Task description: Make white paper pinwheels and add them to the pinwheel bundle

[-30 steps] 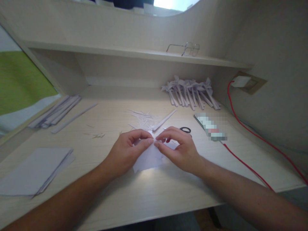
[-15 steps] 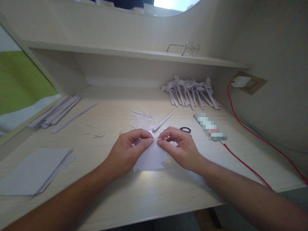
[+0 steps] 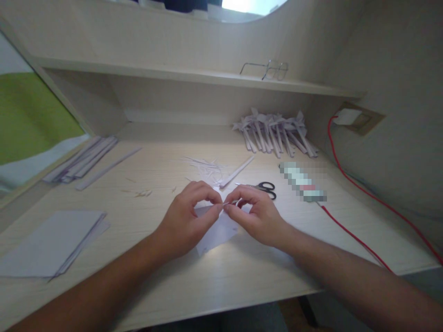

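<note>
- Noting from the head view: both forearms reach in from the near corners over the desk (image 3: 166, 295), angled toward each other, fingertips meeting mid-desk.
- Left hand (image 3: 188, 221): knuckles raised, forefinger arched, its tip closed against the thumb tip on white paper (image 3: 218, 233).
- Right hand (image 3: 258, 214): fingers curled, thumb and forefinger nearly together on a thin pale sliver (image 3: 227, 203); blurred, material not determined.
- Paper's position: below and between the hands, partly covered by both.
- Paper's direction: the visible part spreads from the fingertips toward the near desk edge, one corner pointing at the person; its lower edge slants away toward the right hand. Long axis cannot be judged.
- Sliver's long axis: roughly crosswise, between the two sets of fingertips.
- Scissors (image 3: 266, 186): just beyond the right hand, handles pointing right.
</note>
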Demonstrator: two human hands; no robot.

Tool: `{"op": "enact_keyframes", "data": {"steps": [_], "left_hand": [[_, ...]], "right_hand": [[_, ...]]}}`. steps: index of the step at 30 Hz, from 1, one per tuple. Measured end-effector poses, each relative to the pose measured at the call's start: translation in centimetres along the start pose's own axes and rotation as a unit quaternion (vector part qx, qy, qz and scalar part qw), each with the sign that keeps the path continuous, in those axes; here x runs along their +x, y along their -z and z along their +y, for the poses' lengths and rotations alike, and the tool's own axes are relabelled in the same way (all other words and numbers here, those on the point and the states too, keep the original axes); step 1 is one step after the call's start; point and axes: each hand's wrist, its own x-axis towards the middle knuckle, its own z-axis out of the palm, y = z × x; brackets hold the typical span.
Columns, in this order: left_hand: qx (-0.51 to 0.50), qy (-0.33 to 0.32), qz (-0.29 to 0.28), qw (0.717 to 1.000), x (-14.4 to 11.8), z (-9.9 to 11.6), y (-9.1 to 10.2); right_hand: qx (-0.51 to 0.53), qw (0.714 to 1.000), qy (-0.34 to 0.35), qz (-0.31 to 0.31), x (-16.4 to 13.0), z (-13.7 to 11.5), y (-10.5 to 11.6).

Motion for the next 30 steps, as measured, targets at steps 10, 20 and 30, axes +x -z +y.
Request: {"op": "enact_keyframes", "data": {"steps": [10,20,30], "left_hand": [[-0.103,0.09,-0.056,0.989,0.28,-0.45,0.2],[-0.055,0.01,-0.065,0.996,0.29,-0.29,0.17],[-0.064,0.017,-0.069,0.995,0.27,-0.07,0.6]], "right_hand": [[-0.014,1.0,0.017,0.009,-0.13,0.13,0.18],[-0.018,0.999,0.017,0.023,-0.19,0.01,-0.01],[0.016,0.999,-0.044,0.015,-0.09,-0.15,0.15]]}}
